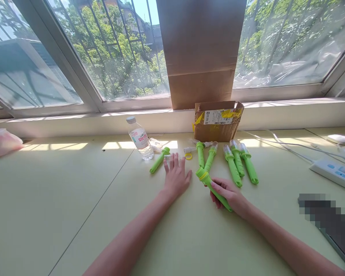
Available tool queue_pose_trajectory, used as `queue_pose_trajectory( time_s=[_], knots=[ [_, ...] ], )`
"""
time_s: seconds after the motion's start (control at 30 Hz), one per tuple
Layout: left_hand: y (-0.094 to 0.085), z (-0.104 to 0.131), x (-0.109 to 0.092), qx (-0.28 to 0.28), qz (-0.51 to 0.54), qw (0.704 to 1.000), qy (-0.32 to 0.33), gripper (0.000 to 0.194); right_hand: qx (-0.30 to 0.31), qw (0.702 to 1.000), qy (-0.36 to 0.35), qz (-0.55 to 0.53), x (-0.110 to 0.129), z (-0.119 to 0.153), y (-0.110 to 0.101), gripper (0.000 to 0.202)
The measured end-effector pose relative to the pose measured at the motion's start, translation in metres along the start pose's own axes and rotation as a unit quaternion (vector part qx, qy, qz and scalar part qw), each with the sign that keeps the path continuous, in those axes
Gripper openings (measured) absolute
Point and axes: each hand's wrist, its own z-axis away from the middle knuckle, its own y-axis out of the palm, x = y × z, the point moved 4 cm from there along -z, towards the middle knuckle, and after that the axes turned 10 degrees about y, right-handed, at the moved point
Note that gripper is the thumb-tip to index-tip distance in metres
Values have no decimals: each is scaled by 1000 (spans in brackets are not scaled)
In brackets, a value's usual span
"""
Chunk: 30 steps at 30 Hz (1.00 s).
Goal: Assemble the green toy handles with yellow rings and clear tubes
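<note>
My right hand [225,193] is closed around a green plastic handle [208,181] with a ribbed collar and a yellow ring at its upper end. The handle is tilted, with that end toward the left. My left hand [176,175] lies palm down, fingers stretched out, its fingertips at a clear ridged cap [167,157] that they partly cover; whether they press on it I cannot tell. Beside it lies another green handle [160,160]. A loose yellow ring [188,156] rests just beyond the left fingers, near small clear plastic pieces [189,150].
Beyond my right hand lie two green handles [211,156], one clear-capped. Several clear-capped green handles [238,159] are farther right. A water bottle [140,140], cardboard box [217,128], power strip [335,172] with cables, and dark pixelated object [330,226] also occupy the table [60,195].
</note>
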Motion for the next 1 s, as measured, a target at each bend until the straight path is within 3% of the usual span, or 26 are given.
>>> queue_pose_trajectory(
  time_s=[0.33,0.53,1.0],
  knots=[
    [14,-35,-2,13,-4,999,32,46,-7,1000,1,6,-3,-1,-2,38],
    [17,-43,-5,67,-12,994,82,45,1,1000,-6,-1,-2,-2,-1,36],
    [17,-38,-2,51,-29,998,19,43,2,1000,-11,-3,-3,-1,-1,32]
  ],
)
